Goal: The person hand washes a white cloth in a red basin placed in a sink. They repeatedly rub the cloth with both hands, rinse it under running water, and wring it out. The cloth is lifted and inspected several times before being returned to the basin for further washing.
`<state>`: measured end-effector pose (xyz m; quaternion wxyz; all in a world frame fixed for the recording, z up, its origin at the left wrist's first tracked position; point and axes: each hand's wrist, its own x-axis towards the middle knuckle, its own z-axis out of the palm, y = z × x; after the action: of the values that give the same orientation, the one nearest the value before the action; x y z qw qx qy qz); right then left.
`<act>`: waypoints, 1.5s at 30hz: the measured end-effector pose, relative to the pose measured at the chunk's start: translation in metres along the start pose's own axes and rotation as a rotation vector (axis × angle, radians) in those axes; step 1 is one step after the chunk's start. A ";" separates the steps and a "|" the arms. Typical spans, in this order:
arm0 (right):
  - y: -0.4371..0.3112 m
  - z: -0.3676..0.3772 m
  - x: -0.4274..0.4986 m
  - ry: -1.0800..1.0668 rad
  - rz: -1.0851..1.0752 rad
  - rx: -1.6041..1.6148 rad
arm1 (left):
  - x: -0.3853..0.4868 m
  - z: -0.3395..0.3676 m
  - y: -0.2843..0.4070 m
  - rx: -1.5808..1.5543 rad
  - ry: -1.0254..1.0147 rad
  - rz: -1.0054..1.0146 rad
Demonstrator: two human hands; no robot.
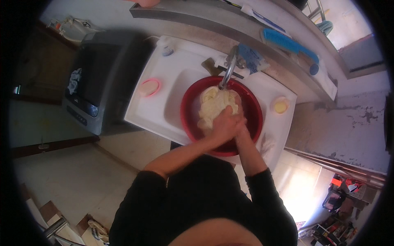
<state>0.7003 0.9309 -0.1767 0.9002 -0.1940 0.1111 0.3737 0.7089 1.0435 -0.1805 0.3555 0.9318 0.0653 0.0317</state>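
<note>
A wet, pale yellow cloth lies bunched in a round red plastic basin. My left hand presses on the near side of the cloth, its fingers curled into the fabric. Close against it on the right, my right hand grips the cloth's right edge, partly covered by the left hand and blurred. Above the basin's far rim, the chrome faucet points its spout down at the cloth. The basin sits in a white sink; its underside is hidden.
A soap dish rests on the sink's left deck, with a small bottle behind it. On the right deck stands a small yellow-topped container. A blue comb lies on the shelf above. Left stands a dark washing machine.
</note>
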 end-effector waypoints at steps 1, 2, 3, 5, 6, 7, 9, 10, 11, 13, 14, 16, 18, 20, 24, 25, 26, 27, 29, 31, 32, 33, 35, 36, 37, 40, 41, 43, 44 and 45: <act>-0.002 0.002 -0.003 0.005 0.010 0.026 | -0.001 0.000 0.000 0.024 -0.030 0.021; 0.002 0.006 -0.002 0.264 -0.163 -0.122 | -0.003 -0.004 0.005 0.013 -0.116 0.095; 0.007 0.012 -0.002 0.289 -0.164 -0.089 | -0.006 -0.009 0.013 -0.021 -0.018 -0.061; 0.011 0.027 0.001 0.316 -0.169 -0.031 | -0.006 -0.031 0.033 -0.155 0.168 -0.221; 0.003 0.032 -0.001 0.257 -0.106 -0.032 | -0.024 -0.035 0.051 -0.140 0.086 -0.149; 0.001 0.038 -0.002 0.128 -0.085 -0.004 | -0.029 -0.041 0.060 -0.126 0.076 -0.043; -0.011 0.041 -0.013 -0.197 -0.086 0.055 | -0.040 -0.052 0.076 -0.035 0.023 0.400; -0.013 0.042 -0.014 -0.185 -0.055 0.137 | -0.035 -0.050 0.069 0.044 0.011 0.400; -0.018 0.042 -0.017 0.027 -0.027 0.061 | -0.028 -0.045 0.058 0.142 -0.075 0.405; -0.020 0.040 -0.025 0.341 0.012 -0.001 | -0.005 -0.043 0.024 0.014 -0.120 0.160; -0.024 0.038 -0.031 0.294 0.020 0.059 | 0.005 -0.039 0.007 -0.207 -0.072 0.010; -0.029 0.034 -0.038 0.148 -0.076 -0.047 | 0.017 -0.028 -0.026 -0.657 0.047 -0.167; -0.034 0.029 -0.043 0.182 -0.087 -0.041 | 0.017 -0.027 -0.044 -0.753 0.012 -0.238; -0.038 0.022 -0.044 0.139 -0.126 -0.174 | 0.008 -0.037 -0.043 -0.313 -0.310 -0.198; -0.043 0.008 -0.039 0.197 -0.137 -0.166 | -0.011 -0.075 -0.005 -1.070 -0.139 -0.324; -0.043 0.006 -0.035 0.215 -0.138 -0.141 | -0.015 -0.081 0.009 -1.000 -0.177 -0.280; -0.042 0.005 -0.032 0.236 -0.134 -0.114 | -0.022 -0.081 0.024 -0.935 -0.123 -0.236; -0.041 0.004 -0.028 0.336 -0.114 -0.063 | -0.028 -0.081 0.037 -0.891 0.013 -0.162; -0.034 0.005 -0.020 0.085 0.016 -0.010 | -0.036 -0.073 0.061 -0.203 -0.137 0.044; -0.021 0.007 -0.015 -0.024 -0.095 -0.388 | -0.033 -0.062 0.071 -0.174 -0.031 0.206; -0.010 0.007 -0.012 -0.059 -0.287 -0.812 | -0.026 -0.059 0.071 -0.172 -0.022 0.149; -0.003 0.007 -0.011 0.134 -0.218 -0.720 | -0.020 -0.057 0.073 -0.172 -0.012 0.092; 0.009 0.008 -0.007 0.326 -0.215 -0.407 | -0.004 -0.065 0.073 -0.206 -0.038 -0.327; 0.011 0.007 -0.007 0.331 -0.231 -0.351 | -0.003 -0.061 0.071 -0.291 0.078 -0.246; 0.014 0.007 -0.004 0.280 -0.250 -0.330 | -0.005 -0.054 0.070 -0.374 0.198 -0.157; 0.007 0.005 -0.006 0.379 -0.180 -0.360 | -0.026 -0.037 0.071 -0.251 0.063 0.166; 0.006 0.003 -0.005 0.384 -0.176 -0.322 | -0.039 -0.026 0.074 -0.151 -0.133 0.289; 0.004 -0.004 -0.005 0.369 -0.183 -0.262 | -0.053 -0.007 0.072 -0.230 0.088 0.310; 0.005 -0.009 -0.003 0.372 -0.182 -0.222 | -0.057 -0.002 0.071 -0.246 0.096 0.270; 0.007 -0.015 -0.006 0.383 -0.179 -0.174 | -0.061 0.001 0.072 -0.260 0.095 0.226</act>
<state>0.6900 0.9254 -0.1899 0.8720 -0.3476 0.2297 0.2568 0.6558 0.9806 -0.1337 0.4639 0.8768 -0.0276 0.1237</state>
